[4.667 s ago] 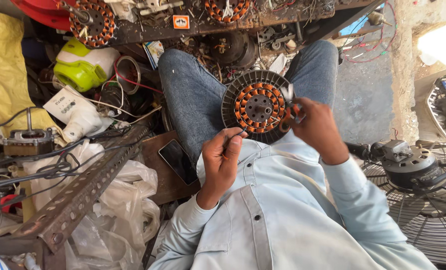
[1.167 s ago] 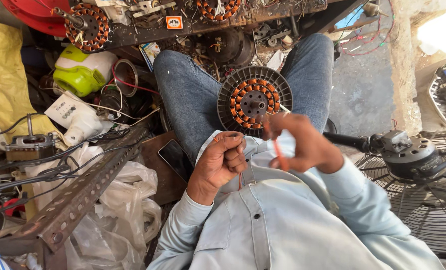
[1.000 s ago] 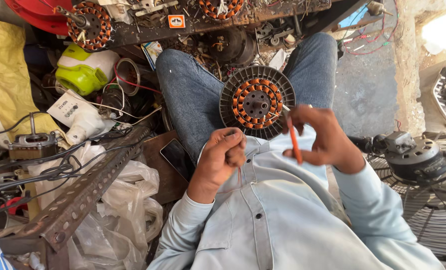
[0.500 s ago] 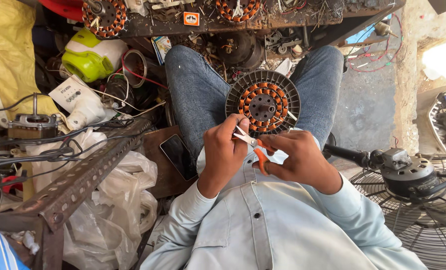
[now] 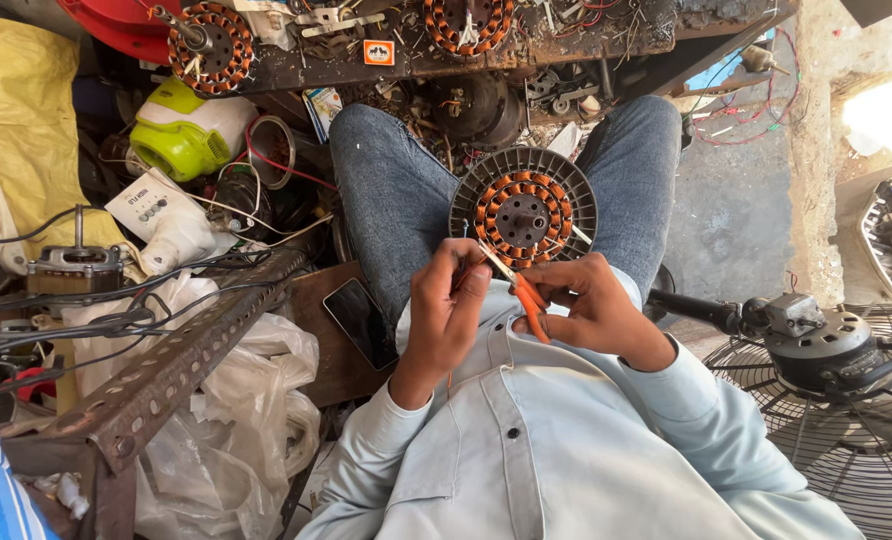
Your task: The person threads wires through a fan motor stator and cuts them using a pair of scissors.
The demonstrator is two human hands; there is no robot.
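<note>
The fan stator rests on the person's lap, just beyond both hands. The right hand grips orange-handled pliers, tips pointing toward the closed left hand, which pinches a wire.

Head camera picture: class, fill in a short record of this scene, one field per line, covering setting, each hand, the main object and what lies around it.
Setting: cluttered repair spot, seen from above a seated person in jeans and a pale shirt
Main object: round fan stator with copper coils, resting on the lap
Left hand: pinches something thin, too small to identify, just below the stator
Right hand: grips orange-handled pliers, tip pointing toward the left hand's fingers
Left side: perforated metal angle bar, dark phone, green and white appliance
Right side: fan motor on a wire guard
</note>
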